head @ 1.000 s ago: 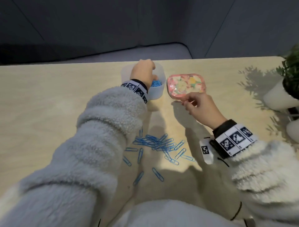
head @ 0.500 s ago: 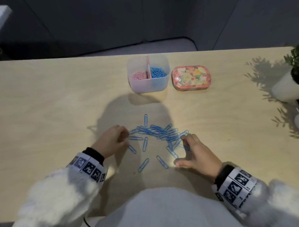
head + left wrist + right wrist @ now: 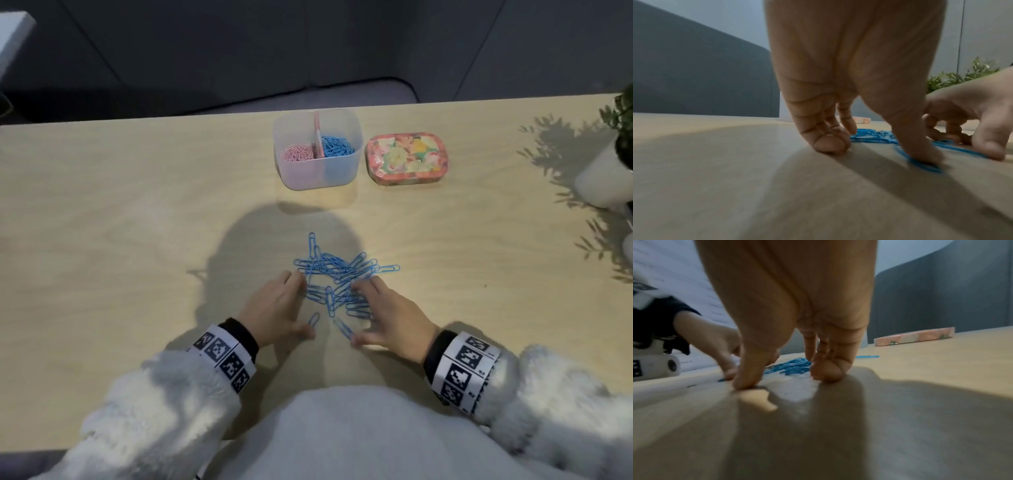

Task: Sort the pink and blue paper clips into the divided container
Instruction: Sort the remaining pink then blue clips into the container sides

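A loose pile of blue paper clips (image 3: 337, 274) lies on the wooden table in front of me. My left hand (image 3: 301, 306) rests its fingertips on the table at the pile's left edge, and its thumb (image 3: 920, 152) presses a single blue clip (image 3: 927, 166). My right hand (image 3: 358, 313) mirrors it on the right, thumb (image 3: 747, 381) and fingers touching the table around the clips (image 3: 791, 368). Neither hand holds anything. Farther back stands the clear divided container (image 3: 320, 178), with pink clips (image 3: 297, 153) in its left half and blue clips (image 3: 337, 145) in its right.
A floral tin (image 3: 407, 157) sits just right of the container. A potted plant in a white pot (image 3: 603, 174) stands at the table's right edge. The table's far edge meets a dark wall and a grey seat.
A second ago the left hand was at the container and the right by the tin. Both came down beside the scattered clips and have since drawn inward, bunching them tighter.
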Demonstrator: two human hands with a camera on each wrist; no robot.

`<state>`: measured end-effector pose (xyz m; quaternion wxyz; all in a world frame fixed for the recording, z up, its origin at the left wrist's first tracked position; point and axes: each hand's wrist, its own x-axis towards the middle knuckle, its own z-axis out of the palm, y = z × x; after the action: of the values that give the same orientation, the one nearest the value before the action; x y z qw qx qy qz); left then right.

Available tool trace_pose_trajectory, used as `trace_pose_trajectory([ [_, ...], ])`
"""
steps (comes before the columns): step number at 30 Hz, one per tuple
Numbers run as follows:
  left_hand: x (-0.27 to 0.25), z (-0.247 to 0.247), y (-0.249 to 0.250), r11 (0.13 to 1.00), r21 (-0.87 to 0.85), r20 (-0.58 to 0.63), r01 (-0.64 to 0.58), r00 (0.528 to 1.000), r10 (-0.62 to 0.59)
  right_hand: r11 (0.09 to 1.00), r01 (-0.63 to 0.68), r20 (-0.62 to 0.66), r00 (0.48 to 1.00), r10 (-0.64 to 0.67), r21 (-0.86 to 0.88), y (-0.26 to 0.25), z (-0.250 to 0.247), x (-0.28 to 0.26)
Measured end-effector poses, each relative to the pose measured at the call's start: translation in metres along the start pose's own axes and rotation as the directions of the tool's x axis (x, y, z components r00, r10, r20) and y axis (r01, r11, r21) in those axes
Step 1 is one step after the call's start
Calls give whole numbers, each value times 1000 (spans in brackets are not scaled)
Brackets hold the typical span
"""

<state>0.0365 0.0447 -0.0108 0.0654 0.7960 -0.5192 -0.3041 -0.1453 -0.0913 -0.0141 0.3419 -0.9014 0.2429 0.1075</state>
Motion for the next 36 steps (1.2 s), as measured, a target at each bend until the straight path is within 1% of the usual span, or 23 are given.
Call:
trace_pose_trajectory([
  [1, 5, -1, 2, 999, -34, -16, 4, 1000, -4, 1000, -7, -9, 1000, 7, 10, -1, 1, 5],
  [3, 19, -6, 6, 998, -68, -60, -7, 998, 3, 995, -33, -59, 998, 39, 91, -4, -1, 19],
  [5, 32, -12, 9, 999, -25, -113, -20, 993, 17, 991, -36, -102, 994, 49, 127, -5, -6, 31],
  [6, 38, -15, 9, 999, 17, -142, -34, 989, 36, 995, -36, -124, 991, 47, 90, -5, -11, 34],
  [8, 47, -22, 5, 992, 101, -188, -78, 977, 96, 998, -39, -157, 987, 32, -46, -1, -24, 38],
  [10, 53, -26, -1, 975, 203, -155, -92, 980, 124, 984, -42, -133, 991, 19, -173, 5, -35, 41],
  [12, 57, -25, -2, 939, 325, -53, -116, 989, 141, 965, -33, -86, 996, 11, -261, 5, -36, 45],
  [14, 62, -20, 1, 911, 381, 29, -159, 987, 160, 954, -28, -83, 997, 3, -299, 2, -27, 49],
  [15, 63, -19, 4, 907, 387, 36, -169, 985, 168, 957, -31, -98, 995, 3, -288, 0, -21, 50],
  [17, 63, -19, 7, 914, 371, 14, -164, 985, 171, 974, -37, -132, 991, 7, -225, -5, -15, 52],
  [19, 63, -20, 10, 924, 352, -20, -148, 986, 165, 986, -47, -158, 987, 21, -161, -8, -14, 54],
  [21, 64, -21, 13, 927, 341, -54, -153, 982, 182, 990, -42, -173, 985, 18, -138, -9, -15, 59],
  [23, 67, -20, 16, 933, 317, -68, -169, 977, 200, 987, -31, -173, 985, 3, -160, -8, -15, 66],
  [26, 69, -22, 18, 949, 271, -84, -159, 979, 188, 970, -4, -151, 988, -34, -243, -5, -18, 74],
  [27, 69, -24, 18, 957, 246, -93, -154, 979, 182, 970, -8, -146, 989, -29, -245, -5, -21, 75],
  [29, 69, -27, 16, 972, 192, -102, -137, 982, 158, 983, -25, -137, 991, 0, -181, -3, -30, 75],
  [32, 69, -31, 12, 988, 120, -93, -99, 990, 110, 999, -49, -131, 990, 47, -14, 2, -47, 73],
  [36, 68, -33, 9, 998, 8, -91, -56, 994, 56, 970, -88, -112, 987, 116, 229, 1, -73, 78],
])
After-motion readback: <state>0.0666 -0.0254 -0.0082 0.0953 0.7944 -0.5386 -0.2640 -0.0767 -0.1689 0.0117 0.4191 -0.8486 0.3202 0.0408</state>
